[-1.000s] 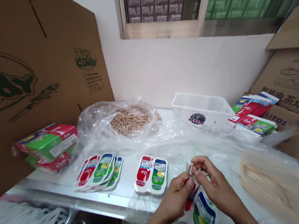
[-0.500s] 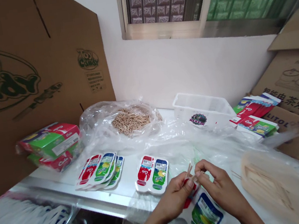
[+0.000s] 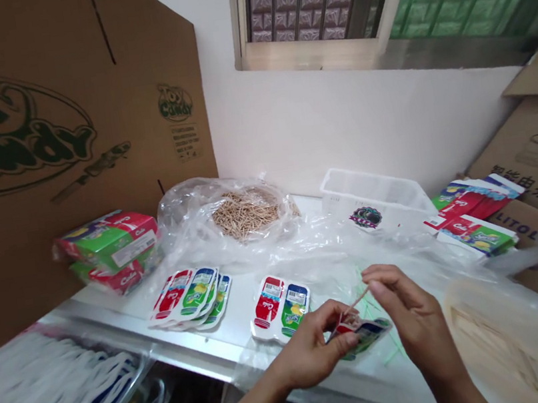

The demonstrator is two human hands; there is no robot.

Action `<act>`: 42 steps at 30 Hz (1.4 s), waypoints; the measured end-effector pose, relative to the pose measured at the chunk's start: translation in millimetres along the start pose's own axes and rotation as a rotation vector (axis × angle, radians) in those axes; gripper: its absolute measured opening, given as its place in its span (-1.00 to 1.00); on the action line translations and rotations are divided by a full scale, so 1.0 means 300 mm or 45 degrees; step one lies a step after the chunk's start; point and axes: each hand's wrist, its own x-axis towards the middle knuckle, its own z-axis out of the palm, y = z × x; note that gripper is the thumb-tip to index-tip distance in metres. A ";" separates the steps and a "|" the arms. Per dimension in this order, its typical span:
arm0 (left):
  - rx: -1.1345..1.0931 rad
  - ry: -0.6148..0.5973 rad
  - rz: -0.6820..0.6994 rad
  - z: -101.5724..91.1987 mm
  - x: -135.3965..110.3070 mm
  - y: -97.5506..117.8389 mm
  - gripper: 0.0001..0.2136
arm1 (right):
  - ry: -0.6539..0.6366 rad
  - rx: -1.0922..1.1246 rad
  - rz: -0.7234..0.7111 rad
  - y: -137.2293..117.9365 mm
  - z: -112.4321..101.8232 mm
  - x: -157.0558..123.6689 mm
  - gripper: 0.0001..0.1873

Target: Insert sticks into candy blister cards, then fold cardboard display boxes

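My left hand [image 3: 311, 350] is closed on a flat cola-and-Sprite packet [image 3: 370, 336], which is tilted so that I look along its face from the top edge. The tops of a few thin sticks seem to show by the left thumb, though that spot is small and blurred. Up and to the right, my right hand [image 3: 415, 314] pinches one end of a thin wooden stick [image 3: 360, 298]. The stick slants down from those fingertips toward the packet's top; its lower end is hard to make out. Beside my left hand, a similar packet [image 3: 270, 302] lies face up on the table.
A stack of packets [image 3: 182, 295] lies left on the white table [image 3: 179, 344]. Behind are a plastic bag of short sticks [image 3: 245, 213], a translucent bin [image 3: 373, 192] and printed boxes [image 3: 113, 241]. Longer sticks lie in a bag [image 3: 502, 342] at right. A carton [image 3: 134, 114] stands left.
My right hand has moved up and right, away from my left hand, with the stick between its fingertips. The held packet has swung from hanging face-on to a flatter tilt.
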 end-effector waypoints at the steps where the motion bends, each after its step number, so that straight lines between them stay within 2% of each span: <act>1: -0.027 0.006 -0.002 -0.011 -0.003 0.006 -0.70 | 0.063 -0.004 0.020 -0.001 -0.002 0.000 -0.80; 5: -0.117 0.128 -0.019 -0.062 -0.021 0.013 -0.68 | 0.182 0.143 0.101 0.012 0.003 0.004 -0.75; 9: 0.004 0.390 -0.019 -0.155 -0.070 0.025 -0.67 | 0.203 0.423 0.141 0.050 0.024 0.002 -0.71; 12: 0.282 0.715 -0.056 -0.293 -0.131 0.044 -0.66 | 0.179 0.447 0.179 0.077 0.039 -0.008 -0.71; 15: 0.654 1.005 -0.155 -0.485 -0.190 0.047 -0.64 | 0.133 0.416 0.229 0.092 0.058 -0.020 -0.72; 18: 1.020 1.139 -0.342 -0.674 -0.223 0.027 -0.61 | 0.110 0.412 0.304 0.099 0.080 -0.024 -0.69; 20: 1.114 1.148 -0.418 -0.757 -0.227 0.011 -0.60 | 0.091 0.385 0.363 0.106 0.091 -0.021 -0.65; 21: 1.142 1.139 -0.439 -0.779 -0.224 0.005 -0.59 | 0.071 0.362 0.394 0.112 0.094 -0.019 -0.63; 23: 1.231 1.129 -0.447 -0.773 -0.210 -0.006 -0.53 | 0.006 0.280 0.454 0.129 0.100 -0.017 -0.61; 25: 1.413 1.082 -0.417 -0.708 -0.184 -0.022 -0.49 | -0.097 0.136 0.477 0.153 0.119 -0.024 -0.61; 28: 1.666 0.820 -0.503 -0.554 -0.122 -0.076 -0.55 | -0.323 -0.085 0.423 0.203 0.188 -0.057 -0.65; 30: 1.648 0.618 -0.671 -0.463 -0.075 -0.128 -0.54 | -0.480 -0.196 0.402 0.242 0.253 -0.089 -0.69; 32: 1.595 0.507 -0.772 -0.411 -0.035 -0.178 -0.56 | -0.579 -0.293 0.404 0.281 0.313 -0.121 -0.73; 36: 1.604 0.461 -0.738 -0.397 -0.002 -0.213 -0.76 | -0.630 -0.407 0.381 0.326 0.363 -0.153 -0.80; 40: 1.684 0.460 -0.625 -0.380 -0.030 -0.147 -0.72 | -0.593 -0.365 0.440 0.309 0.346 -0.137 -0.77; 42: 1.678 0.441 -0.507 -0.356 -0.053 -0.097 -0.71 | -0.504 -0.199 0.498 0.295 0.331 -0.113 -0.64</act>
